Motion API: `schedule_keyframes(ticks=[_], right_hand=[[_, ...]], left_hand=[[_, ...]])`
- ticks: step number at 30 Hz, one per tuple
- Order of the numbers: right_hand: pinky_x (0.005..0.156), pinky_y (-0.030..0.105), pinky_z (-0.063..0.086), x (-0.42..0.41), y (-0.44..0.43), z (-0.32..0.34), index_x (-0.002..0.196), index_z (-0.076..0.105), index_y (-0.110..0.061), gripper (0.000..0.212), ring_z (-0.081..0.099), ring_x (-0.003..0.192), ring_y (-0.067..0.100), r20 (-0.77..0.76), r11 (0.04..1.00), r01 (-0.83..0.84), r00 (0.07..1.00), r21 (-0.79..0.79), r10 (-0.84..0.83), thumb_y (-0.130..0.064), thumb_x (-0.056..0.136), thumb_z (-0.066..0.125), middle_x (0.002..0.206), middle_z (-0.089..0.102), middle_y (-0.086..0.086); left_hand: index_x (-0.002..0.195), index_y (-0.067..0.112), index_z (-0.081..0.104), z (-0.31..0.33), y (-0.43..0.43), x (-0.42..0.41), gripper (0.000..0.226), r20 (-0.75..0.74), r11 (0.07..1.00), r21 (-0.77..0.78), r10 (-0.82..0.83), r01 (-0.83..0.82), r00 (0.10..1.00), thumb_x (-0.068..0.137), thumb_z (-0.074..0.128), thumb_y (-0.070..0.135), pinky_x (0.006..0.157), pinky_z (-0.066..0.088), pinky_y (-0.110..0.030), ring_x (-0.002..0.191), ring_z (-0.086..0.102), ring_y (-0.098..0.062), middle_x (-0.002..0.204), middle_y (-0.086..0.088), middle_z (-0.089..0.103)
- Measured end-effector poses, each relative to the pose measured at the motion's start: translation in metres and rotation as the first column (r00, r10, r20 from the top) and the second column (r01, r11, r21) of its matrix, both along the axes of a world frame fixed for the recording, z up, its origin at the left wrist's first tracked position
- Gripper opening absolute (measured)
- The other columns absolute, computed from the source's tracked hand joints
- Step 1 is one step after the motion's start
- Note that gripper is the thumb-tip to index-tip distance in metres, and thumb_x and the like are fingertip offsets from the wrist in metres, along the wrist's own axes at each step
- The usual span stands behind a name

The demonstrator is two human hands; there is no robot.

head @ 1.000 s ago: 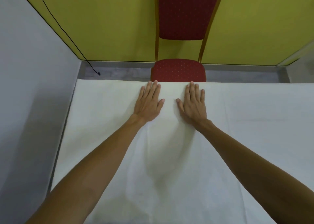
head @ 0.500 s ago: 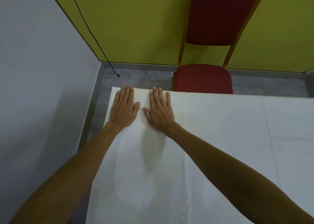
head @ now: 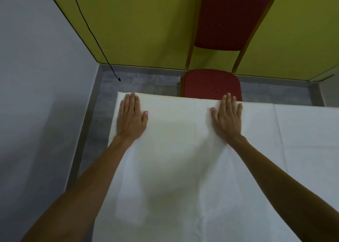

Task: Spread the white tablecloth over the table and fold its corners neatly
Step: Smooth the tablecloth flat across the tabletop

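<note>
1. Pressing palms down on the white tablecloth (head: 183,168), both hands lie flat with fingers straight and close together, gripping nothing. My view is the head camera only.
2. The left hand (head: 131,119) sits by the cloth's far left corner. The right hand (head: 226,120) is well apart from it, along the same far edge.
3. The cloth covers all of the top I can see, and the table itself is hidden beneath it.
4. Spreading looks largely done at this end, in my judgement. Soft wrinkles show at the right wrist, and a fold line runs on the outer side of the right hand, so smoothing is the step in hand.
5. Corner folding looks not yet begun: the corner just beyond the left hand lies plain. The near side and the right end are out of frame, so I cannot tell how they stand.
6. The far edge runs just beyond the left fingertips (head: 132,95) and about level with the right ones. The side edge lies just outside the left hand.
7. Outside the left hand, a narrow strip of grey floor (head: 143,82) meets a grey wall (head: 36,95), which leaves tight room to step round.
8. Beyond the right fingertips, a red chair (head: 211,84) stands just beside the edge. Whether it touches the cloth I cannot tell.
9. Between the hands the cloth lies open for sweeping.
</note>
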State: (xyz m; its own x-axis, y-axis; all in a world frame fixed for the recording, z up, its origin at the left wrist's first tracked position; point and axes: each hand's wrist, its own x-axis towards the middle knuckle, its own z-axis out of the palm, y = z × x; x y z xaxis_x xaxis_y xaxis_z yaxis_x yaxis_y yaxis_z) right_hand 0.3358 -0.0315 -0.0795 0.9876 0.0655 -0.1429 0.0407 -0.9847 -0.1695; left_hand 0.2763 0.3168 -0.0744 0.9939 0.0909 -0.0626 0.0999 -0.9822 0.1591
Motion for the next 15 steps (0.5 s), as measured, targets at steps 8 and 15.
schedule_keyframes(ticks=[8, 15], right_hand=[[0.126, 0.049, -0.001, -0.039, 0.087, 0.001, 0.159, 0.006, -0.004, 0.072, -0.002, 0.156, 0.029, 0.016, 0.980, -0.191, 0.982, 0.048, 0.190, -0.048, 0.102, 0.011, 0.168, 0.001, 0.015], [0.126, 0.048, -0.003, -0.062, 0.031, 0.000, 0.160, 0.003, -0.009, 0.074, -0.003, 0.156, 0.024, 0.018, 0.987, -0.154, 0.988, 0.049, 0.153, -0.055, 0.103, 0.011, 0.169, 0.000, 0.008]], left_hand=[[0.154, 0.005, 0.023, 0.003, -0.104, -0.005, 0.070, -0.050, 0.994, -0.100, 0.028, -0.033, 0.998, 0.097, 0.014, 0.044, 0.121, 0.004, -0.056, 0.152, 0.005, -0.036, 0.163, -0.017, 0.013], [0.156, 0.019, 0.021, -0.005, -0.052, -0.058, 0.065, -0.030, 0.998, -0.029, -0.060, 0.059, 0.998, 0.100, 0.021, 0.053, 0.122, 0.006, -0.053, 0.152, 0.005, -0.031, 0.165, -0.011, 0.012]])
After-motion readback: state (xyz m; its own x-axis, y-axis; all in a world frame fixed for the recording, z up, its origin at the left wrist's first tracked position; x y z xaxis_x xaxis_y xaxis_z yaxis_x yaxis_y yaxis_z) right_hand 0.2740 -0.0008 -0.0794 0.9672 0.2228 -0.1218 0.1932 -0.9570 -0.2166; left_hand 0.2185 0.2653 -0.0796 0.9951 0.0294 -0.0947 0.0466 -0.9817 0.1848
